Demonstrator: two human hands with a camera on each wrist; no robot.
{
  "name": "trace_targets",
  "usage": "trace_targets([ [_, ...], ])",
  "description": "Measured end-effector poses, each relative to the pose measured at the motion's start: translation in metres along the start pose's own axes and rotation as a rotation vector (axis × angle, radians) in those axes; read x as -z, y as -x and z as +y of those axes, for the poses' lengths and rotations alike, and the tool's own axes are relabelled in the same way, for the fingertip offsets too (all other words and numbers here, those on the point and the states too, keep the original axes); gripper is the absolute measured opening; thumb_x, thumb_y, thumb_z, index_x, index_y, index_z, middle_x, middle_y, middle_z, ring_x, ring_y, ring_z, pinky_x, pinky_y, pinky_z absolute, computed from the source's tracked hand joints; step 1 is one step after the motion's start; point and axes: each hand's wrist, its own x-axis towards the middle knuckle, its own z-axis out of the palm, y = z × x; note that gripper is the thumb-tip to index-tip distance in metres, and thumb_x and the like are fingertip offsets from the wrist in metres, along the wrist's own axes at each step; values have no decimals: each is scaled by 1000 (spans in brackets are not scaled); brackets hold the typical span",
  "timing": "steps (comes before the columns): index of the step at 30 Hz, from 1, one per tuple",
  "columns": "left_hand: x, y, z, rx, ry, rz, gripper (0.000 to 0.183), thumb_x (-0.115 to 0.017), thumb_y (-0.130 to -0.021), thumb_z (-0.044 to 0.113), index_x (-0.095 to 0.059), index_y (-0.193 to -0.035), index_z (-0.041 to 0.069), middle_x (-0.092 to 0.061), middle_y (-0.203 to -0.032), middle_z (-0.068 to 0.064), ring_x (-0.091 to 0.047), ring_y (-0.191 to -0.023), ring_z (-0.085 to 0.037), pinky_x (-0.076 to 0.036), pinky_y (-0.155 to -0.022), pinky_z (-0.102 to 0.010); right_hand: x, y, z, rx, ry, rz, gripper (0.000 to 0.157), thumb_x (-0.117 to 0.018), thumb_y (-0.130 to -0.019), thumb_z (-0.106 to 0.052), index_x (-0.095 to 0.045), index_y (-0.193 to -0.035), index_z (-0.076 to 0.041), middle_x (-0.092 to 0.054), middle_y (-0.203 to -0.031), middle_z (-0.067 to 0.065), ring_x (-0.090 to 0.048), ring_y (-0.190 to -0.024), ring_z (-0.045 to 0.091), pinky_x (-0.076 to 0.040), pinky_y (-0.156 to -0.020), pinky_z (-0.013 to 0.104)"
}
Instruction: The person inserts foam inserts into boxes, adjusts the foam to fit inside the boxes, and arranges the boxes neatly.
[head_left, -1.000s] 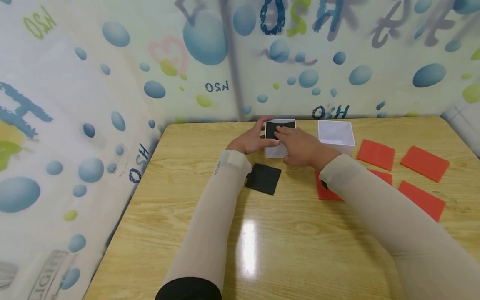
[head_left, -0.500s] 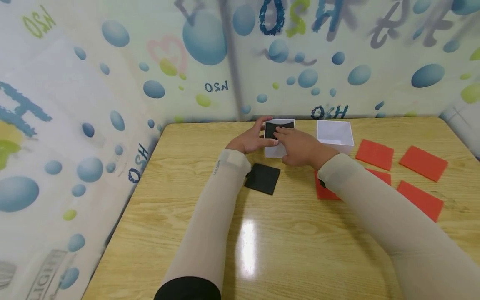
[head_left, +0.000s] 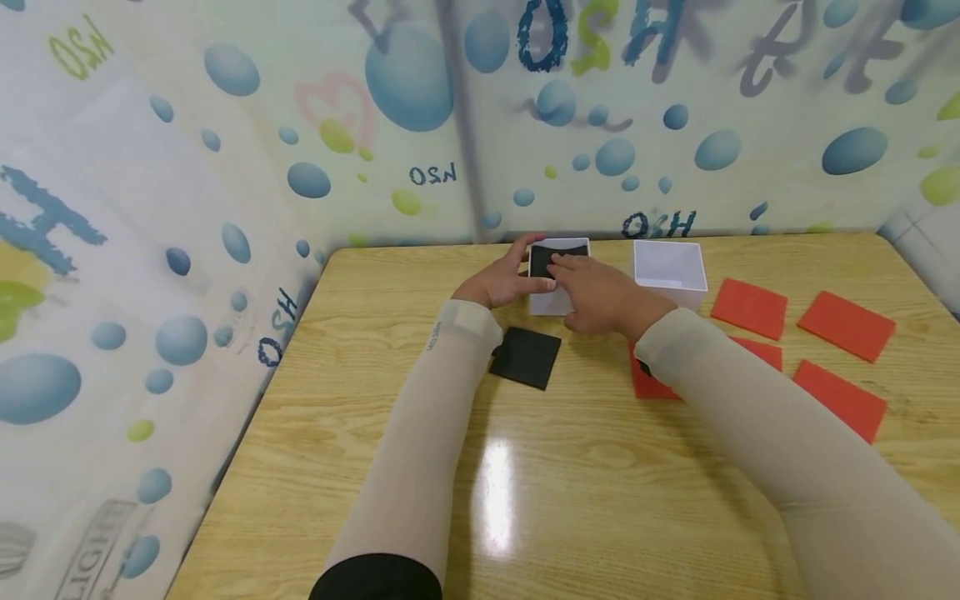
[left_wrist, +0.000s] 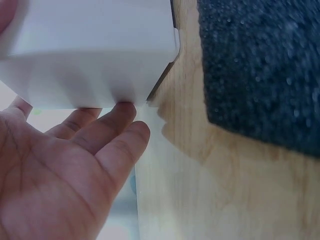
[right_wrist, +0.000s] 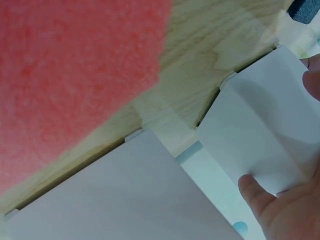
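Note:
A small open-topped white box (head_left: 546, 305) stands near the table's back edge, with a black foam sheet (head_left: 542, 262) inside its mouth. My left hand (head_left: 495, 280) holds the box from its left; its thumb lies across the front and a finger reaches the back rim. In the left wrist view, several fingertips touch the side of the box (left_wrist: 90, 75). From the right, my right hand (head_left: 609, 293) rests its extended fingers on the foam in the box. Its thumb (right_wrist: 255, 194) touches the box's side. Just in front lies another black foam square (head_left: 525, 358).
To the right stands a second open white box (head_left: 681, 297). Several red foam sheets (head_left: 750, 308) lie on the wooden table (head_left: 600, 500) at the right, some partly under my right forearm. A patterned wall covering (head_left: 510, 125) rises behind the table.

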Motion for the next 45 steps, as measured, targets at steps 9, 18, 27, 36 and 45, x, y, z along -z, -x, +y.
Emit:
trace_targets([
  [9, -1, -1, 0, -4, 14, 13, 97, -77, -93, 46, -15, -167, 35, -20, -172, -11, -33, -156, -35, -33, -125, -51, -2, 4, 0, 5, -29, 52, 76, -76, -90, -21, -40, -153, 4, -39, -162, 22, -34, -153, 40, -24, -129, 52],
  [18, -1, 0, 1, 13, 29, 11, 94, -77, -94, 43, -16, -165, 37, -21, -171, -11, -35, -155, -35, -35, -124, -49, -5, 2, 2, 16, -22, 65, 69, -76, -90, -21, -47, -148, 3, -46, -157, 21, -39, -149, 39, -27, -128, 52],
  [27, -1, -2, 0, -6, 46, 2, 95, -78, -94, 39, -16, -166, 34, -28, -169, -10, -37, -155, -33, -35, -124, -49, -2, 1, 1, 0, -35, 14, 86, -74, -92, -25, -33, -164, -2, -25, -174, 17, -26, -160, 39, -21, -129, 53],
  [36, 0, -2, 0, -1, 34, 1, 95, -78, -94, 41, -16, -165, 35, -35, -166, -8, -40, -153, -30, -35, -124, -47, 4, 0, -3, -34, -52, -17, 82, -71, -92, -19, -35, -164, -5, -27, -172, 17, -29, -158, 39, -26, -127, 55],
  [45, 0, -2, 0, 3, -15, 10, 94, -76, -94, 46, -16, -166, 35, -24, -172, -9, -36, -155, -33, -34, -125, -51, 5, -2, -5, -57, -16, -22, 75, -72, -90, -19, -46, -158, -4, -38, -168, 17, -36, -155, 41, -29, -126, 55],
])
